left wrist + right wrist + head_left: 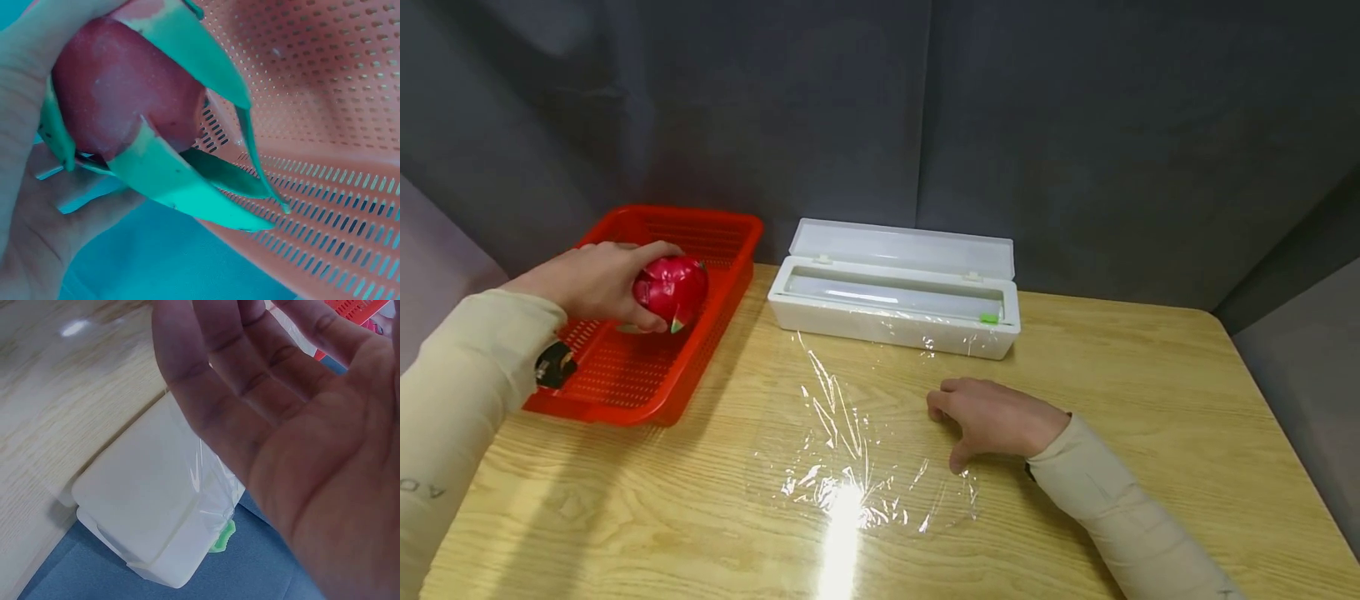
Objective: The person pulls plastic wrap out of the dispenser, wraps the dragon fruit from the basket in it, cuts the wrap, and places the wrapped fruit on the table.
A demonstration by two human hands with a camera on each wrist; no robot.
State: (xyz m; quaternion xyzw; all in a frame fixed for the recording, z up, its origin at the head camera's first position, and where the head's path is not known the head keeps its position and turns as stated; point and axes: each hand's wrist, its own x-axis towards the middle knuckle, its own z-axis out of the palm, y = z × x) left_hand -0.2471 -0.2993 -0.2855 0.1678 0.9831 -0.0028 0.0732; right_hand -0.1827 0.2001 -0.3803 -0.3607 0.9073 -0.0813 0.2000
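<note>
My left hand (606,279) grips a dragon fruit (676,290) over the red basket (647,400). In the left wrist view the dragon fruit (131,94) shows pink skin and long green scales, with the thumb and fingers around it. Above the table at the right, my right hand (996,417) holds nothing, its fingers loosely bent beside a sheet of cling film (827,417). That clear film runs from the white cling film box (887,325) toward the front of the table. The right wrist view shows the palm (325,462) beside the box's end.
The box's lid (902,246) stands raised at the back, and a small green slider (988,318) sits at its right end. Behind the wooden table (1150,400) hangs a dark grey curtain (1075,150). The basket's wall rises close to the fruit.
</note>
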